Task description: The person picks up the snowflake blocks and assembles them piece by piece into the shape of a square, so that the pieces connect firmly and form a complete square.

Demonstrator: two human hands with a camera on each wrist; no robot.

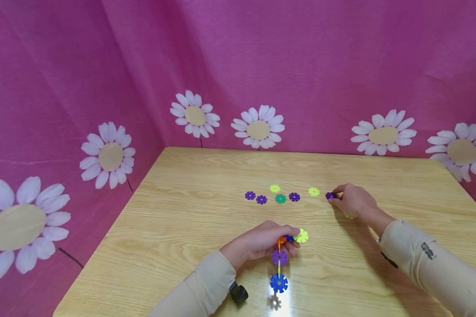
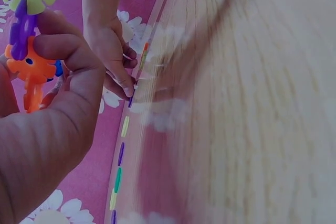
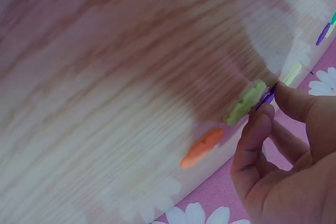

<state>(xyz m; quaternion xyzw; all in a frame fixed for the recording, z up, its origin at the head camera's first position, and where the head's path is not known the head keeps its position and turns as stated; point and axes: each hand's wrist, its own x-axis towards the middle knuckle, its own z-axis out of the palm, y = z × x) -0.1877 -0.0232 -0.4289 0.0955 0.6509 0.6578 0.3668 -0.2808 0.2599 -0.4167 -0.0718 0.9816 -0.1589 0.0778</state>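
Note:
My left hand (image 1: 262,241) grips a chain of slotted plastic flower discs above the near part of the table. A yellow disc (image 1: 301,235) sticks out past the thumb, and an orange disc (image 2: 32,61) sits by the curled fingers. Below the hand hang a purple disc (image 1: 279,258), a yellow one seen edge-on, and a blue disc (image 1: 279,283) at the bottom. Farther off, my right hand (image 1: 356,201) pinches a loose purple disc (image 3: 266,98) between thumb and fingertips at the tabletop. Close to those fingers lie a yellow-green disc (image 3: 245,103) and an orange disc (image 3: 202,148).
Left of the right hand, loose discs lie in an uneven row: a yellow disc (image 1: 314,191), a green disc (image 1: 280,198), a purple disc (image 1: 250,195) and several others. The wooden table (image 1: 174,211) meets a pink flowered curtain (image 1: 321,79) at the back and left.

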